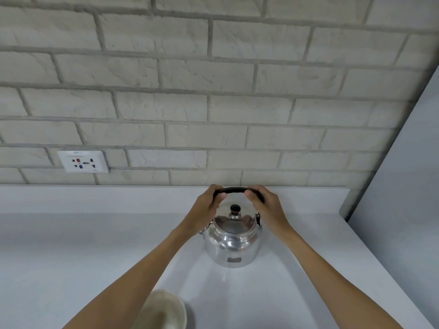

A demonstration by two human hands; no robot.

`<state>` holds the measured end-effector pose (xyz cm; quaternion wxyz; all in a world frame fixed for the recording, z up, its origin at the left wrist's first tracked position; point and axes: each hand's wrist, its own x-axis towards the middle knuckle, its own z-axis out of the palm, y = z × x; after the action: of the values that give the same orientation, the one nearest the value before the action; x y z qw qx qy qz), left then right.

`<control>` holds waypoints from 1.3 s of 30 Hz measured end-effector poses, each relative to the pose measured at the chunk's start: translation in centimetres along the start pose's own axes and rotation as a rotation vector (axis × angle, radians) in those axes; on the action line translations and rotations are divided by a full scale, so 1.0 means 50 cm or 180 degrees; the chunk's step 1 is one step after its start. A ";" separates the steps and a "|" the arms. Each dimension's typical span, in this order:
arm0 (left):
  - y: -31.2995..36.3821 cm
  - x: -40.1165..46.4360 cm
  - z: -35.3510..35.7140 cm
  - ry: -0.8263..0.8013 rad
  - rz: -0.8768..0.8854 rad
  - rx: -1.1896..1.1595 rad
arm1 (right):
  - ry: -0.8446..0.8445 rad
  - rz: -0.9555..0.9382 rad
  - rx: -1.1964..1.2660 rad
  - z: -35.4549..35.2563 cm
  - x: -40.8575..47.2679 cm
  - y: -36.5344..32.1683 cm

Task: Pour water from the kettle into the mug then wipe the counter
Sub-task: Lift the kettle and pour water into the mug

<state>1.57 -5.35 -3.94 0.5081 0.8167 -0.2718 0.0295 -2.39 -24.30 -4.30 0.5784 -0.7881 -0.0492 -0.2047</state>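
a pale brick wall [213, 91] with grey mortar lines rises beyond the fingers. a white wall socket [83, 161] sits low on it, well to the left of the fingers. a plain grey panel [408, 174] stands to their right.

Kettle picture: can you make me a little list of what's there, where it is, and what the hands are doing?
kettle: shiny metal kettle, upright on the counter, lid on
handle: black handle, raised over the lid
left hand: left hand gripping the handle's left end
right hand: right hand gripping the handle's right end
mug: pale mug at the bottom edge, partly behind the left forearm, nearer than the kettle
counter: white counter
wall: pale brick wall with a socket at left
cloth: none in view
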 end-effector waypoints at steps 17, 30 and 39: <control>0.217 -0.011 -0.093 0.0145 0.0624 -0.0249 | 0.0453 -0.0476 0.0345 -0.070 -0.024 -0.250; 0.343 -0.147 -0.182 -0.0093 0.0804 -0.0433 | 0.0381 -0.0792 0.0228 -0.093 -0.142 -0.411; 0.182 -0.319 -0.229 -0.0583 0.0133 0.0114 | -0.0028 -0.0634 0.0070 -0.067 -0.250 -0.392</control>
<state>-13.70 7.87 3.81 0.4658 0.8191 -0.3336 -0.0299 -20.85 -19.06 9.27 0.5636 -0.7738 -0.1321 -0.2572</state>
